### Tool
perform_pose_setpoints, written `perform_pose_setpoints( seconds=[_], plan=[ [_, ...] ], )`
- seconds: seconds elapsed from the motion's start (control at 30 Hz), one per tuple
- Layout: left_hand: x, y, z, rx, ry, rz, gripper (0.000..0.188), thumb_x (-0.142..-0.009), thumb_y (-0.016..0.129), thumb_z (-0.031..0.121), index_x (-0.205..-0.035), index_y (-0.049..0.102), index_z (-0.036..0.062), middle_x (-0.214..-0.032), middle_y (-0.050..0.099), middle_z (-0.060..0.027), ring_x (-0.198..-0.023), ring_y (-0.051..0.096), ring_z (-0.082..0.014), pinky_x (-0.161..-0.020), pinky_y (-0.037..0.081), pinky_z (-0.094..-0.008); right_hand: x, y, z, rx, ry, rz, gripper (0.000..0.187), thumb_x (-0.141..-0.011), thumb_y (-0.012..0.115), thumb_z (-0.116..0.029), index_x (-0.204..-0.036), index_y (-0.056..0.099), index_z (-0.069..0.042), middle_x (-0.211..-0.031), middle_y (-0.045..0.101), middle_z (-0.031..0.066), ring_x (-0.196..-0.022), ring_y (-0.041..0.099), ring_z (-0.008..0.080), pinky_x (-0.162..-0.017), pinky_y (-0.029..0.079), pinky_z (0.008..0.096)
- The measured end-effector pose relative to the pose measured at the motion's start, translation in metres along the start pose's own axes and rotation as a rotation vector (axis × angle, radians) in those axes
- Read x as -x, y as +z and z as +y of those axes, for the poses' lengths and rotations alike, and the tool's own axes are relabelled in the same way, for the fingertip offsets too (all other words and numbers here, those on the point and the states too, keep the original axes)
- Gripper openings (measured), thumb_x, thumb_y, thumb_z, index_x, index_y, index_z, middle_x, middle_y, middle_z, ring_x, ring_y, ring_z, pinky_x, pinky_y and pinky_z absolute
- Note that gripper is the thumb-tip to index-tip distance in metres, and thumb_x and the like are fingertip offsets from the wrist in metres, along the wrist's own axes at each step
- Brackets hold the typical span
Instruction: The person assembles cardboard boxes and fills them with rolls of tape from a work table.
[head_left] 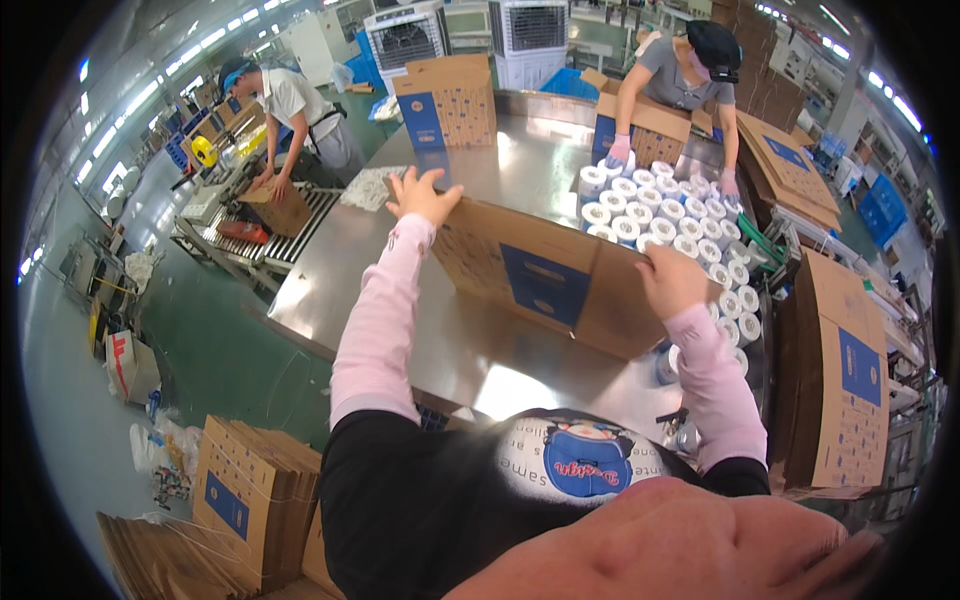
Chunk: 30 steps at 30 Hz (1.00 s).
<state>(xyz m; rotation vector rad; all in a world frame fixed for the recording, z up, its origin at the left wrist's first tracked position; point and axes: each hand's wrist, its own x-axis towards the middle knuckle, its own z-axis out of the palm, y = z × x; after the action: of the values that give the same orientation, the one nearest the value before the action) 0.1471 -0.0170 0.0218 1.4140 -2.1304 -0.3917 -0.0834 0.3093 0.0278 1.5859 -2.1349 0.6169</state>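
Two hands (425,203) (680,282) flank an upright carton (540,278), left splayed at one corner, right clasping another

A person's right hand (678,283) grips a cardboard box (545,280), left hand (425,203) spread at its corner; white rolls (672,210) stand behind the box.

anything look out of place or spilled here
Yes, on the floor at lower left: a loose heap of crumpled plastic and scraps lies beside the stacked flat cartons, looking untidy. On the table, the carton at the right hand shows no clear damage.
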Motion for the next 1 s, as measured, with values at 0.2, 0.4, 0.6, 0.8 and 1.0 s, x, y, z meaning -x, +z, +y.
perform_pose_setpoints(
  seconds=[0.2,0.4,0.6,0.8,1.0],
  plan=[
    [0.019,-0.02,0.004,-0.088,0.277,-0.222,0.048,-0.079,0.069,0.045,-0.118,0.065,0.0177,-0.13,0.059,-0.0026,-0.133,0.042,-0.0254,-0.111,0.01,-0.066,0.019,-0.035,0.062,0.094,0.07,-0.166,0.035,-0.075,0.071,-0.015,-0.108,0.061,-0.011,-0.103,0.064,0.0088,-0.098,0.061,0.0294,-0.084,0.045,0.0424],
    [-0.013,0.012,0.019,-0.17,0.305,-0.235,0.053,-0.092,0.044,0.052,-0.133,0.054,0.02,-0.149,0.04,-0.003,-0.143,0.025,-0.0219,-0.111,0.01,-0.0675,0.058,-0.024,0.02,0.289,-0.023,0.029,0.062,-0.072,0.07,-0.015,-0.129,0.048,-0.009,-0.136,0.048,0.0095,-0.13,0.041,0.0301,-0.104,0.029,0.0498],
    [-0.022,0.026,0.012,-0.174,0.308,-0.227,0.047,-0.091,0.04,0.037,-0.135,0.052,0.0254,-0.152,0.037,-0.0004,-0.144,0.025,-0.0211,-0.108,0.011,-0.0719,0.099,-0.045,-0.008,0.009,-0.153,0.018,0.03,-0.074,0.069,-0.02,-0.102,0.06,-0.014,-0.099,0.062,0.0036,-0.1,0.057,0.0223,-0.101,0.031,0.0435],
    [0.004,-0.013,-0.023,-0.095,0.096,-0.129,0.074,-0.081,0.065,0.055,-0.136,0.05,0.0079,-0.138,0.048,-0.0221,-0.121,0.053,-0.0323,-0.1,0.042,-0.0382,0.061,-0.043,0.011,-0.331,-0.238,0.216,0.037,-0.075,0.07,-0.022,-0.051,0.044,-0.01,-0.05,0.044,0.0072,-0.049,0.043,0.0293,-0.052,0.032,0.0402],
    [0.115,-0.086,0.038,0.011,0.33,-0.753,0.063,-0.078,0.066,0.058,-0.117,0.066,0.0081,-0.111,0.067,-0.0196,-0.103,0.064,-0.0336,-0.091,0.048,-0.0379,0.044,0.008,-0.001,-0.421,-0.386,-0.818,0.038,-0.088,0.06,-0.036,-0.066,0.065,-0.006,-0.064,0.062,0.015,-0.067,0.061,0.0353,-0.063,0.047,0.0446]
  ],
)
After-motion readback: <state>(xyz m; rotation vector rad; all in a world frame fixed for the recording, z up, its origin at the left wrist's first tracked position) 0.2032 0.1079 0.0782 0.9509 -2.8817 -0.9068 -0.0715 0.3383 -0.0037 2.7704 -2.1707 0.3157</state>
